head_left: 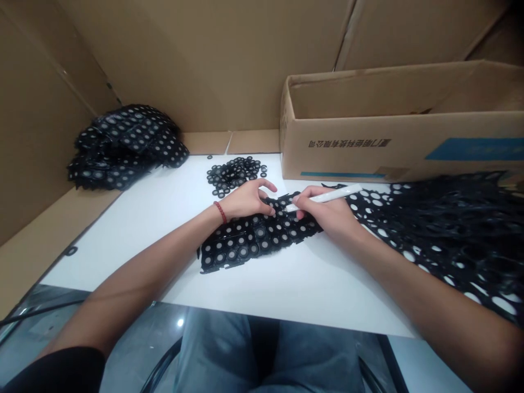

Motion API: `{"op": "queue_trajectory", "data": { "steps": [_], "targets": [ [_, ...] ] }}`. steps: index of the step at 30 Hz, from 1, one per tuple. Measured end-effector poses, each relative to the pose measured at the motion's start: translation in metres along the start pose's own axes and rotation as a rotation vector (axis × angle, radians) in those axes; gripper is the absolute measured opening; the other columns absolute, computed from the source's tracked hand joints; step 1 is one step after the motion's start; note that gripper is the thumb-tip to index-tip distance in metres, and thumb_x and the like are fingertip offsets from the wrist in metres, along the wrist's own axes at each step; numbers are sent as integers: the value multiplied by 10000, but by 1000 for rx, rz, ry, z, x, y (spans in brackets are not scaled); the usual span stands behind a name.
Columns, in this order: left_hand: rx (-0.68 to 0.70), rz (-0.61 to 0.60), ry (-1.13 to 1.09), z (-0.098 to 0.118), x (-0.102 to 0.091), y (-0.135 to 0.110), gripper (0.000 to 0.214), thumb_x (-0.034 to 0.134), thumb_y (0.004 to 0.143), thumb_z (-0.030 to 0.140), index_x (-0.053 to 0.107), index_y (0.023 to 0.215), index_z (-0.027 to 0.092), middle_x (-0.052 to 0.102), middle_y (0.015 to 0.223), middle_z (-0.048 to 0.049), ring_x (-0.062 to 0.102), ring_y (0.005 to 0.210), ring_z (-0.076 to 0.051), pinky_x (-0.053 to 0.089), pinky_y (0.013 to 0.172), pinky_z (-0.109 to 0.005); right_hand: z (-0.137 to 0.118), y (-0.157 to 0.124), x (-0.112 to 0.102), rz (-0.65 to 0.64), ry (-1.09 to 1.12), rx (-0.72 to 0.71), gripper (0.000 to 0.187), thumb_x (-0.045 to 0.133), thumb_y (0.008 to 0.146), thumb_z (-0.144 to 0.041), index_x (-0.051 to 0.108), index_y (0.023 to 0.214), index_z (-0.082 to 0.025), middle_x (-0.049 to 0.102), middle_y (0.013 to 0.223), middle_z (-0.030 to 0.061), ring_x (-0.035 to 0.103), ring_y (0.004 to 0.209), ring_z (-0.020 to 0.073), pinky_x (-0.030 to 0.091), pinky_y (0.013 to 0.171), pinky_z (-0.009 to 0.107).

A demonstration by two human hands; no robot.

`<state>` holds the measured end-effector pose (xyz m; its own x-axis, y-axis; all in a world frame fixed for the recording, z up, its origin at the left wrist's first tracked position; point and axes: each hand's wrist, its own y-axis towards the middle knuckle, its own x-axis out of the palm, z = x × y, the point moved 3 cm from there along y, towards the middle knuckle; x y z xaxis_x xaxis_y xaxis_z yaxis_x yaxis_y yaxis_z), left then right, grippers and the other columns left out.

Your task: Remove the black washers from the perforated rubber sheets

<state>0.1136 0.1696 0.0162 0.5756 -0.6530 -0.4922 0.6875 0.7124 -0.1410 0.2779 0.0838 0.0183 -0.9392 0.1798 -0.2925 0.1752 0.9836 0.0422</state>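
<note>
A black rubber-like sheet point(245, 240) with rows of ring shapes lies flat on the white table point(262, 295). My right hand point(323, 210) is closed around a white pen-shaped tool point(335, 195), its tip down at the sheet's upper part. At the sheet's upper edge rests my left hand point(249, 199), thumb and forefinger apart, thumb touching the sheet. Whether its hidden fingers grip anything does not show. Just beyond it is a loose pile of small black rings point(235, 172).
A stack of similar ringed sheets point(131, 142) sits at the back left. Black sheets with punched-out holes point(450, 234) heap up at the right. An open cardboard box point(347, 144) stands behind them. One ring point(71, 251) lies near the left table edge.
</note>
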Motion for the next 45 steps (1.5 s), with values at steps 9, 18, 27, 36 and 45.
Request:
{"op": "queue_trajectory", "data": {
  "steps": [9,18,27,36,45],
  "targets": [
    [36,-62,-251,-3,3,-7,384,676,675,98,463,985,175,575,606,79,492,521,-60,378,560,-191,-1,1,-1,-41,-53,-65,205,609,780,-329,583,629,-192,635,595,-5,515,586,122,372,584,248],
    [59,-84,-328,-9,4,-5,366,694,662,95,472,943,167,546,566,88,479,495,-47,363,530,-174,-3,1,1,-65,-166,-78,187,613,775,-354,635,673,-199,667,639,5,562,627,143,385,583,255],
    [67,76,-421,-15,7,-4,389,742,594,109,475,871,165,510,510,99,472,454,-47,362,500,-170,-1,-2,7,-51,-229,-81,200,615,757,-335,630,613,-196,650,578,0,508,523,124,333,494,254],
    [49,127,-327,-9,0,-4,346,721,624,153,504,893,155,523,569,77,496,529,-58,377,582,-196,0,0,-2,24,-41,-12,218,625,755,-328,595,587,-192,644,606,3,541,612,133,385,608,260],
    [13,43,-102,2,11,8,492,741,597,99,488,1013,170,572,581,81,493,500,-75,371,559,-206,5,7,-6,-1,49,5,242,650,730,-345,554,572,-189,589,548,-11,482,554,119,342,554,251]
  ]
}}
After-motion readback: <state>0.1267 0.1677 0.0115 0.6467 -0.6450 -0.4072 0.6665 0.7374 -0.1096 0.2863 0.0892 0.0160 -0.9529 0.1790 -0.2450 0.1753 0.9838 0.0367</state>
